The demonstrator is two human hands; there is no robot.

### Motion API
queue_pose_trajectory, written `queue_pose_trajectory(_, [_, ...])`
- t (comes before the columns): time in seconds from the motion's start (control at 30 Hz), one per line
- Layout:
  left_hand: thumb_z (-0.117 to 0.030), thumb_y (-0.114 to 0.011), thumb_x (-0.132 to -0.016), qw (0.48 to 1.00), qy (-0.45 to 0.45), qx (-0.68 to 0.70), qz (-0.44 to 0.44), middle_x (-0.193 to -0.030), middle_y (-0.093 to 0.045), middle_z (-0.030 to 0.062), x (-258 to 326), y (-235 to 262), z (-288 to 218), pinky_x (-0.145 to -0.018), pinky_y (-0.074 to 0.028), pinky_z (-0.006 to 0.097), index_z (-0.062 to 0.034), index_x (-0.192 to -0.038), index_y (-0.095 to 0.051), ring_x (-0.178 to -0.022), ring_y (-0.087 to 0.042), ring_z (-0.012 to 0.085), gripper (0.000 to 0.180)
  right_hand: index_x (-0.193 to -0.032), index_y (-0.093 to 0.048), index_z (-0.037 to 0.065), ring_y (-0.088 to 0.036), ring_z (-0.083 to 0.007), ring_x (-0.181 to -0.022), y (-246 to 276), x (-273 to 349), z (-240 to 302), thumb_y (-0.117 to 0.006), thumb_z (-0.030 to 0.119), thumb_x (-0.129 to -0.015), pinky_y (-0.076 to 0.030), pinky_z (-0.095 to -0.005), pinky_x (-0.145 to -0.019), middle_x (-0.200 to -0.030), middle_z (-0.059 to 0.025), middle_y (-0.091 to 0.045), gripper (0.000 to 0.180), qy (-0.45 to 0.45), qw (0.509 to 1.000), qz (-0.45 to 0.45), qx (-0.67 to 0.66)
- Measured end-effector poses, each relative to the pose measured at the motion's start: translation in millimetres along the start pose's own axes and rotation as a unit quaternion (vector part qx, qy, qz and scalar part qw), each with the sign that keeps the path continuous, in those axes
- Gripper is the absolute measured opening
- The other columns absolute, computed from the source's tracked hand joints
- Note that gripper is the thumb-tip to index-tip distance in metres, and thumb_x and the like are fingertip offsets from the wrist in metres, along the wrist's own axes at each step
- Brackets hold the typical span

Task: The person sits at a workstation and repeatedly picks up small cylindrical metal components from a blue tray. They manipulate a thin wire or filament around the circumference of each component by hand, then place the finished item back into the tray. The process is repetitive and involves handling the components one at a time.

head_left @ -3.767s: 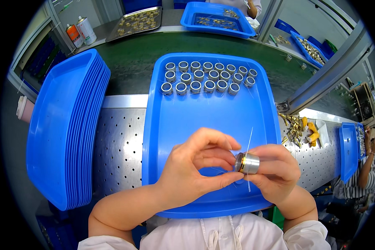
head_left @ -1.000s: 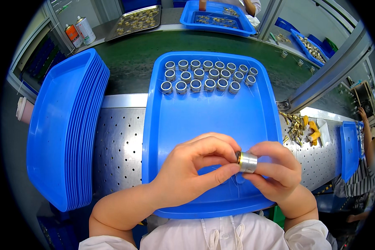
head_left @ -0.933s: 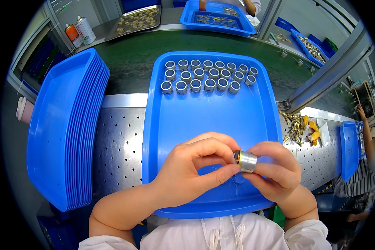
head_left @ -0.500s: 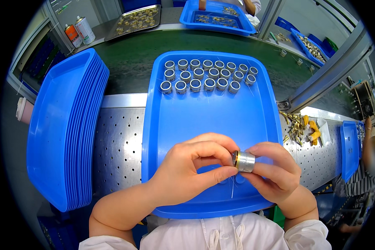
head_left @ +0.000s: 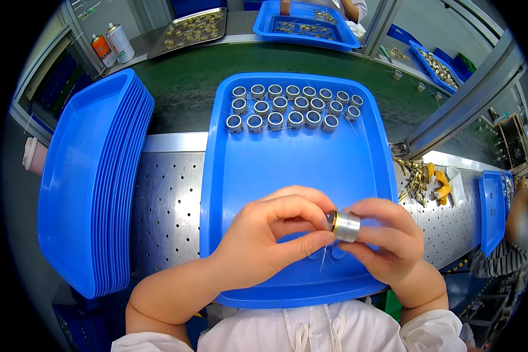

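Between my two hands, above the near part of a blue tray (head_left: 276, 176), is a silver metal cylinder (head_left: 348, 227) with a yellowish band at its left end. My left hand (head_left: 281, 229) pinches a darker end piece there, mostly hidden by the fingers. From the right, the fingers of my right hand (head_left: 387, 237) are closed round the silver cylinder. Thin white wires (head_left: 322, 260) hang below the hands. Several silver rings (head_left: 294, 119) with thin wires stand in three rows at the tray's far end.
A stack of blue trays (head_left: 94, 188) stands at the left. Beyond my tray runs a green conveyor belt (head_left: 182, 76). Brass-coloured parts (head_left: 415, 179) and yellow pieces (head_left: 442, 186) lie right, near a metal post (head_left: 463, 94). Another person's arm (head_left: 351, 9) shows at the far side.
The silver cylinder has turned slightly between my hands, and my right fingers have shifted on it. The hanging wires have swung a little left. On the belt, small rings have moved slightly left.
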State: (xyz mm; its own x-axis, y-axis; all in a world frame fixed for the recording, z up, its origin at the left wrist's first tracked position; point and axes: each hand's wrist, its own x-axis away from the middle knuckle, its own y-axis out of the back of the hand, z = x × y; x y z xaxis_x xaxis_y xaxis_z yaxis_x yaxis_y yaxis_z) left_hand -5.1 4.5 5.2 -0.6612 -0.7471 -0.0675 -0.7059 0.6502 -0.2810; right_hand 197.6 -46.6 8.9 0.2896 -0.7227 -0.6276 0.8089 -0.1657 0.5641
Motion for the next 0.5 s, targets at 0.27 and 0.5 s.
queue_pose_trajectory(0.27, [0.008,-0.065,-0.077,0.999,-0.029,-0.038,0.004,-0.112,-0.052,0.0141,-1.4,-1.6,3.2,-0.09,-0.049,0.032,0.0021,-0.089,-0.06,-0.103,-0.055,0.0203,0.014,-0.09,-0.066,0.001,-0.064,-0.0251,-0.084,0.5,0.1,-0.6,-0.078,-0.001,-0.062,-0.054,-0.0313,-0.07,-0.102,-0.0156,-0.061,0.031,-0.015,1.0,0.004,-0.02])
queue_pose_trajectory(0.5, [0.009,-0.063,-0.078,0.999,-0.021,-0.025,0.002,-0.112,-0.052,0.0138,-0.6,-1.2,1.2,-0.089,-0.048,0.032,0.0021,-0.088,-0.06,-0.101,-0.056,0.0197,0.013,-0.089,-0.066,0.001,-0.064,-0.0253,-0.086,0.6,2.7,-4.3,-0.077,-0.003,-0.064,-0.054,-0.0315,-0.071,-0.102,-0.0164,-0.061,0.028,-0.037,0.997,-0.011,-0.062])
